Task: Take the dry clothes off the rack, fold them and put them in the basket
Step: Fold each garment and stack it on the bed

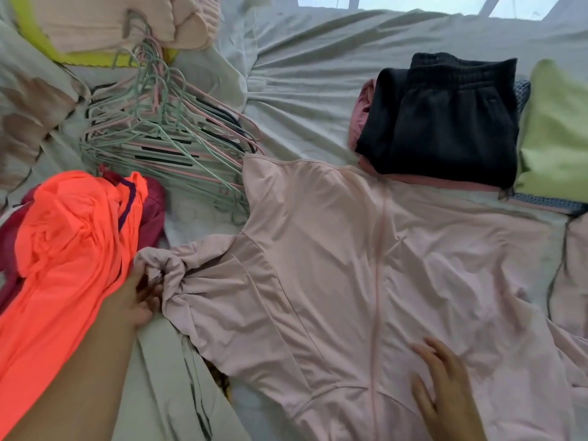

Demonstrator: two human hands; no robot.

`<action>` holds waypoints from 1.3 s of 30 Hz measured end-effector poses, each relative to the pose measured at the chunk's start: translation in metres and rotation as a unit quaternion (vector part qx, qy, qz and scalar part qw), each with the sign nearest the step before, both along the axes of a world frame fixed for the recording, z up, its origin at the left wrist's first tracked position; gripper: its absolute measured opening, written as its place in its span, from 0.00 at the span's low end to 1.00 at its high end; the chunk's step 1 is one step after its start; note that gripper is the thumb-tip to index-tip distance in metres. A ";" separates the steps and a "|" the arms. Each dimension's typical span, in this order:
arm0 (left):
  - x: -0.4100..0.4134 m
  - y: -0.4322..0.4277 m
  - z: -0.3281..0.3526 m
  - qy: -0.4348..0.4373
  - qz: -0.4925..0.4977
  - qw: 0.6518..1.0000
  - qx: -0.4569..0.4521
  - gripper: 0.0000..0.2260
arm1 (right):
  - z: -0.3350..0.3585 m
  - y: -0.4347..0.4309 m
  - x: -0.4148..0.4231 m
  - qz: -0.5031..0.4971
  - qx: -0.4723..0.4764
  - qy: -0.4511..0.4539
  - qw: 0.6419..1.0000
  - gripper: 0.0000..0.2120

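A pale pink zip jacket (366, 259) lies spread flat on the bed, its zip running down the middle. My left hand (138, 300) grips the bunched end of its left sleeve (178, 275), beside an orange garment (73, 243). My right hand (445, 386) rests flat, fingers apart, on the jacket's lower body right of the zip. Folded clothes sit at the right: a black garment (445, 119) on top of pink ones, with a light green piece (553, 132) beside it. No rack or basket shows.
A heap of green, pink and black hangers (165, 132) lies at the upper left of the grey sheet (318, 74). Maroon cloth (152, 211) sits under the orange garment. Pink folded items on a yellow-edged thing (105, 23) are at the top left.
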State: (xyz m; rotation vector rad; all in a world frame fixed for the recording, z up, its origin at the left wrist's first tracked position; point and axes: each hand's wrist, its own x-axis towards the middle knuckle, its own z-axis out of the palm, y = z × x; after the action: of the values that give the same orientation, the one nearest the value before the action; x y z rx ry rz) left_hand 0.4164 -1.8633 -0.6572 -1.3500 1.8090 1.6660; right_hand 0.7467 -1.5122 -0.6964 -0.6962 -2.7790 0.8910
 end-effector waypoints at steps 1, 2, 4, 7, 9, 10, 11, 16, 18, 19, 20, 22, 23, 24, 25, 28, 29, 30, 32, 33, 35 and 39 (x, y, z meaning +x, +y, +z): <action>-0.007 0.003 -0.003 -0.027 -0.039 0.998 -0.030 0.13 | -0.001 -0.007 -0.009 0.020 -0.034 -0.014 0.999 0.16; -0.013 0.007 -0.003 -0.048 -0.070 0.995 -0.056 0.14 | -0.006 -0.014 -0.017 0.038 -0.073 -0.030 0.996 0.17; -0.021 0.015 0.004 -0.025 -0.114 0.991 -0.068 0.12 | -0.016 -0.022 -0.028 0.021 -0.182 -0.058 0.981 0.16; -0.019 0.055 0.035 0.180 -0.130 0.974 0.052 0.11 | -0.008 -0.019 -0.050 -0.144 -0.355 -0.069 0.921 0.04; 0.009 0.099 0.070 0.237 -0.208 0.927 0.201 0.05 | 0.002 -0.009 -0.061 -0.251 -0.473 -0.040 0.843 0.07; 0.024 0.120 0.079 0.234 -0.278 0.898 0.248 0.09 | 0.008 -0.003 -0.066 -0.285 -0.519 -0.028 0.806 0.09; 0.042 0.140 0.084 0.211 -0.354 0.869 0.275 0.14 | 0.015 0.004 -0.070 -0.303 -0.557 -0.021 0.773 0.12; 0.107 0.175 0.031 0.159 -0.616 0.768 0.075 0.21 | 0.028 0.032 -0.076 -0.362 -0.712 -0.001 0.601 0.22; 0.113 0.156 0.005 0.174 -0.613 0.763 -0.108 0.28 | 0.028 0.035 -0.074 -0.364 -0.718 -0.009 0.593 0.21; 0.115 0.143 -0.006 0.177 -0.616 0.746 -0.181 0.31 | 0.025 0.035 -0.073 -0.363 -0.714 -0.015 0.598 0.19; 0.118 0.131 -0.016 0.174 -0.627 0.726 -0.221 0.30 | 0.023 0.034 -0.074 -0.366 -0.707 -0.017 0.605 0.15; 0.123 0.115 -0.027 0.158 -0.666 0.680 -0.263 0.29 | 0.022 0.033 -0.080 -0.381 -0.698 0.003 0.607 0.09; 0.124 0.111 -0.030 0.152 -0.683 0.660 -0.275 0.28 | 0.020 0.033 -0.083 -0.391 -0.693 0.019 0.606 0.07; 0.124 0.108 -0.032 0.150 -0.690 0.649 -0.283 0.27 | 0.019 0.034 -0.086 -0.398 -0.682 0.040 0.613 0.06; 0.123 0.107 -0.032 0.151 -0.688 0.649 -0.288 0.25 | 0.019 0.034 -0.088 -0.400 -0.666 0.060 0.627 0.06; 0.112 0.112 -0.024 0.203 -0.664 0.651 -0.308 0.23 | 0.026 0.041 -0.086 -0.355 -0.588 0.060 0.724 0.04; 0.105 0.117 -0.021 0.243 -0.663 0.633 -0.318 0.21 | 0.030 0.045 -0.082 -0.332 -0.533 0.054 0.777 0.04; 0.098 0.125 -0.019 0.280 -0.669 0.607 -0.323 0.18 | 0.031 0.051 -0.077 -0.307 -0.443 0.044 0.841 0.03; 0.088 0.146 -0.015 0.317 -0.699 0.563 -0.306 0.16 | 0.025 0.071 -0.066 -0.224 -0.187 -0.018 0.956 0.13; 0.083 0.156 -0.016 0.302 -0.725 0.545 -0.294 0.19 | 0.018 0.083 -0.061 -0.172 -0.066 -0.079 0.980 0.19; 0.072 0.171 -0.018 0.211 -0.792 0.485 -0.306 0.22 | 0.005 0.101 -0.057 -0.093 0.096 -0.175 0.976 0.21; 0.041 0.163 -0.016 0.147 -0.793 0.455 -0.376 0.11 | 0.007 0.125 -0.061 -0.008 0.200 -0.148 0.968 0.12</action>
State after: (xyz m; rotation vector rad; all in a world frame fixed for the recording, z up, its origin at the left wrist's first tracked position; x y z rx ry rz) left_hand 0.4576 -1.7004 -0.6734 0.8405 2.4557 -0.0946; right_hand 0.6855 -1.3873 -0.6898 -0.8310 -3.0631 0.2127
